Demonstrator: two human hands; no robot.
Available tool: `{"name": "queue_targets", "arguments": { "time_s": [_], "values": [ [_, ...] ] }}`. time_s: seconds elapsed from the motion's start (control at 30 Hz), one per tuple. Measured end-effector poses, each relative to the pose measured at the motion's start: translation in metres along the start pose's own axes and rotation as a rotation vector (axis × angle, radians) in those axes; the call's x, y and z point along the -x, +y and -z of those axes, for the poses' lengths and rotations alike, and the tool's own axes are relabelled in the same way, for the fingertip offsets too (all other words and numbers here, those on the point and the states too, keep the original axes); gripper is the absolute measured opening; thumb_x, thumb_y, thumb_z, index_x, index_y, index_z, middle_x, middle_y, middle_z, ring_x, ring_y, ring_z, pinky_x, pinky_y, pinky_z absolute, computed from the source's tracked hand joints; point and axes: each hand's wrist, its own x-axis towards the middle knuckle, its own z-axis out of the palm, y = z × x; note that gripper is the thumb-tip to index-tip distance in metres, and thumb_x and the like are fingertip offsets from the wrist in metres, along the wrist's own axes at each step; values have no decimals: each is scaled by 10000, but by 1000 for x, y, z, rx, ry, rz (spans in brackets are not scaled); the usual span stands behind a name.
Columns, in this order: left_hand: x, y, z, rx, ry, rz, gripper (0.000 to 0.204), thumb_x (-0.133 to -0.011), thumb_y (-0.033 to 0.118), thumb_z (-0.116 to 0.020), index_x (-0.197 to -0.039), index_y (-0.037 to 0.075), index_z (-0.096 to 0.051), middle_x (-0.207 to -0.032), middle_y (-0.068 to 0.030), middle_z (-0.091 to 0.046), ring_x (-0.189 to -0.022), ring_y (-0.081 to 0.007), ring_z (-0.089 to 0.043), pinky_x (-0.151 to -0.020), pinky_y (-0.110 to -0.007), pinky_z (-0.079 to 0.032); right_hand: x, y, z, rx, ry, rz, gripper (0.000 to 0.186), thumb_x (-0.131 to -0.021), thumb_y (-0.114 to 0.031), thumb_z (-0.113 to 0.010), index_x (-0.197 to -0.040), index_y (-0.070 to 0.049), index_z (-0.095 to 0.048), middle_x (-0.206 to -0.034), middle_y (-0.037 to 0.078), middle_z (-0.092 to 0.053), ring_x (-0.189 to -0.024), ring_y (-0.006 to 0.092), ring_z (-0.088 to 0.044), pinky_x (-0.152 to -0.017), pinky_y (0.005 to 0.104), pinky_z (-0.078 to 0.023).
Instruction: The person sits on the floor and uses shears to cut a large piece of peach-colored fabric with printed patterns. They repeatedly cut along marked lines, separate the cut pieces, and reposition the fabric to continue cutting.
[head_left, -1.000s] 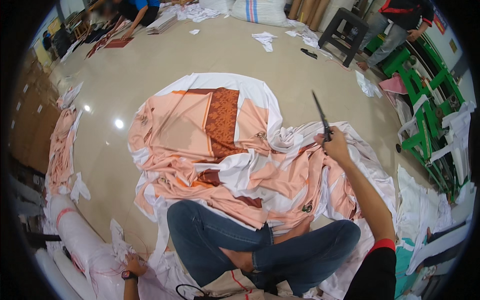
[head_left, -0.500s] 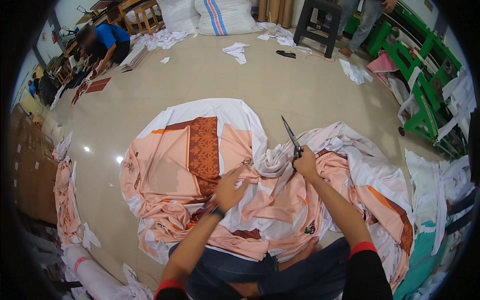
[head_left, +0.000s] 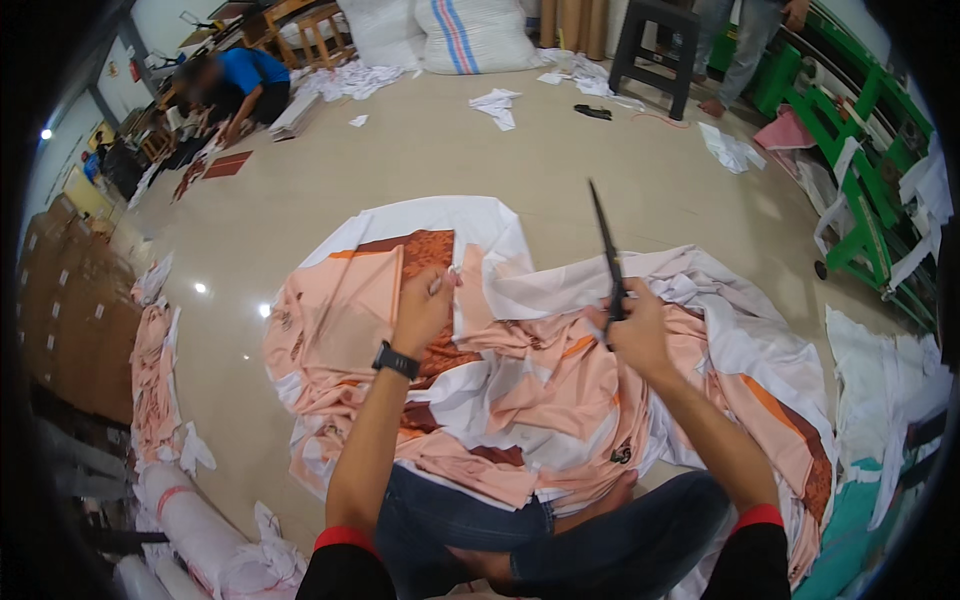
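A large heap of printed fabric [head_left: 545, 385], peach with white borders and brown-orange patterned bands, is spread on the floor around my crossed legs. My left hand [head_left: 428, 300] is closed, its fingertips pinching the fabric near the edge of the upper peach panel. A dark watch [head_left: 396, 360] is on that wrist. In my right hand [head_left: 637, 328] is a pair of dark scissors [head_left: 607, 240], blades pointing up and away from me. The blades look closed together and touch no fabric. Beneath the right hand lies a bunched stretch of white and peach cloth.
Green metal machinery [head_left: 865, 235] stands at the right, with a black stool [head_left: 655, 50] and a standing person behind. A person in blue [head_left: 250, 80] crouches at the far left. Large white sacks [head_left: 475, 35] are at the back. Cardboard boxes [head_left: 75, 300] and a wrapped roll [head_left: 195, 525] line the left.
My left hand has moved up and away, from open over the cloth to pinching it. The middle fabric has been pulled straighter. The scissors are raised more upright, and the view has shifted slightly.
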Motion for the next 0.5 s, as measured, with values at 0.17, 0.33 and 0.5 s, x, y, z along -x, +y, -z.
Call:
{"name": "queue_targets", "arguments": {
  "time_s": [0.17,0.33,0.5],
  "values": [
    [140,34,29,787,-116,435,195,-1058,244,-539,-1031,64,-609,-1031,-52,-646,-797,-201,-639,-712,-346,-521,80,-50,-165,-415,-182,159,447,-800,-162,-887,-1046,19,-561,-800,48,-660,-690,96,-612,-543,277,-474],
    [275,-14,175,513,150,410,197,-1022,179,-596,-881,45,-629,-874,-49,-620,-795,-169,-598,-734,-344,-498,147,-79,-270,-431,-635,65,432,-821,-156,-855,-1086,19,-562,-803,56,-650,-718,120,-602,-620,288,-483],
    [469,-48,408,-16,576,627,291,-989,300,-644,-883,31,-678,-752,-39,-653,-624,-135,-622,-585,-270,-531,158,-71,-298,-625,-812,38,415,-817,-92,-811,-1152,3,-585,-885,57,-657,-798,141,-615,-726,300,-514]
  ]
}}
